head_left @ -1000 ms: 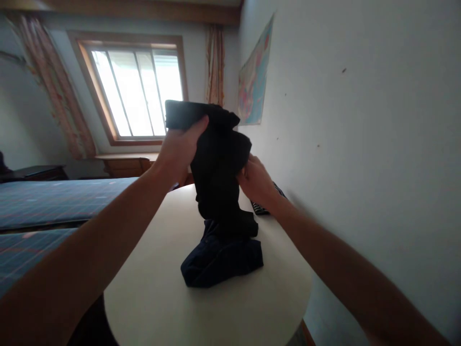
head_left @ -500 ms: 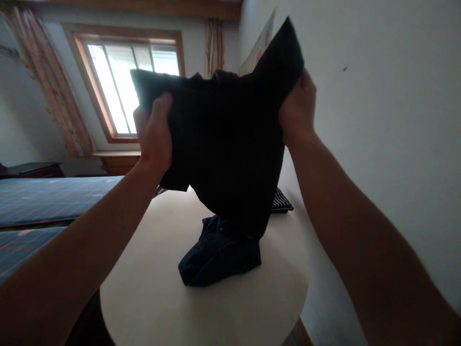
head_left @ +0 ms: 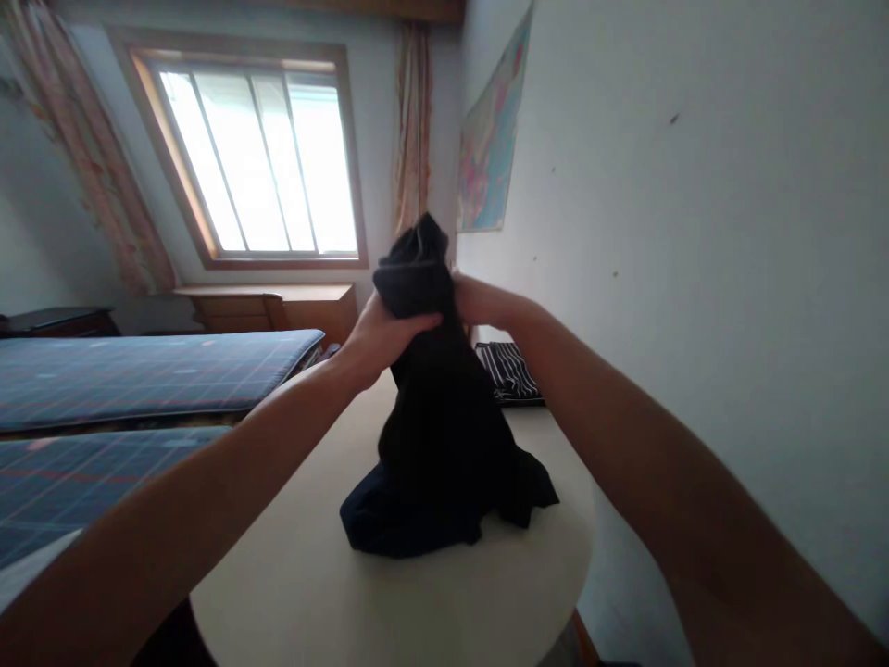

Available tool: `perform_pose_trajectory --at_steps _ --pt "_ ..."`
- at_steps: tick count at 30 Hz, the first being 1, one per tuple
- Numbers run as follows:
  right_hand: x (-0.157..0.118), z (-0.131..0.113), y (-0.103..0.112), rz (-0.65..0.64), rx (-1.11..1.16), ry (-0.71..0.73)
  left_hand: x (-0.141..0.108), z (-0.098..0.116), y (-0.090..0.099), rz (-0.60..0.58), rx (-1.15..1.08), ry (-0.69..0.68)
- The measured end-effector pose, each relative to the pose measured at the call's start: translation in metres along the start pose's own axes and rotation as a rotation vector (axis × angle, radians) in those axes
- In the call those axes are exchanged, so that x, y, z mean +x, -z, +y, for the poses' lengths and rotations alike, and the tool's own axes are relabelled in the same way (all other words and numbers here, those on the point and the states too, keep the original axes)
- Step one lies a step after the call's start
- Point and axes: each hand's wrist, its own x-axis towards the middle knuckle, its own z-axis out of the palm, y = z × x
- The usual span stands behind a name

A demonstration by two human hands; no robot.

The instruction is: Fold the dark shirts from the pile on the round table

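A black garment (head_left: 444, 398), perhaps a shirt, hangs bunched between my hands above the white table (head_left: 333, 593). My left hand (head_left: 385, 338) grips its gathered upper part from the left, thumb across the front. On the other side my right hand (head_left: 479, 301) holds the same bunch, its fingers largely hidden behind the cloth. The garment's lower end drapes over a dark navy cloth (head_left: 403, 519) lying crumpled on the table and spreads to the right of it.
Black-and-white striped folded fabric (head_left: 510, 371) lies at the table's back right, near the white wall (head_left: 729, 278). To the left are mattresses with blue checked covers (head_left: 153, 371). A wooden desk (head_left: 298, 296) stands below the window (head_left: 256, 167).
My hands came together and lowered, so the black garment went from spread wide to gathered in a bunch. Its lower end now rests over the navy cloth.
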Motion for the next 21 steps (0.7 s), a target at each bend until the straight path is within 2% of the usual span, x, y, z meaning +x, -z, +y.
perform_pose_trajectory --at_steps 1,2,4,6,8,9,12,14,16,18,21 --pt "-0.015 0.008 -0.009 -0.148 -0.011 -0.025 -0.004 -0.014 0.004 -0.015 0.044 0.026" --pt "-0.032 0.016 -0.016 -0.238 -0.013 -0.071 -0.008 -0.028 0.01 -0.04 0.093 0.062" --pt "-0.07 0.028 -0.027 -0.437 0.031 -0.248 -0.018 -0.052 0.025 -0.153 0.205 0.152" --pt "-0.112 0.034 -0.036 -0.684 0.067 -0.426 -0.03 -0.073 0.038 -0.214 0.334 0.201" --pt "-0.149 0.035 -0.045 -0.892 -0.002 -0.494 -0.043 -0.09 0.048 -0.295 0.374 0.232" --pt "-0.165 0.035 -0.05 -0.92 -0.046 -0.49 -0.049 -0.097 0.052 -0.363 0.374 0.247" --pt "-0.19 0.036 -0.059 -0.853 -0.11 -0.456 -0.064 -0.118 0.055 -0.555 0.363 0.221" --pt "-0.191 0.037 -0.06 -0.779 -0.095 -0.447 -0.068 -0.127 0.053 -0.572 0.408 0.136" --pt "-0.182 0.038 -0.056 -0.703 -0.035 -0.425 -0.068 -0.128 0.05 -0.518 0.495 0.062" --pt "-0.169 0.036 -0.048 -0.578 0.043 -0.395 -0.062 -0.121 0.048 -0.42 0.557 0.034" --pt "-0.146 0.025 -0.035 -0.255 0.185 -0.367 -0.047 -0.097 0.051 -0.167 0.475 -0.037"
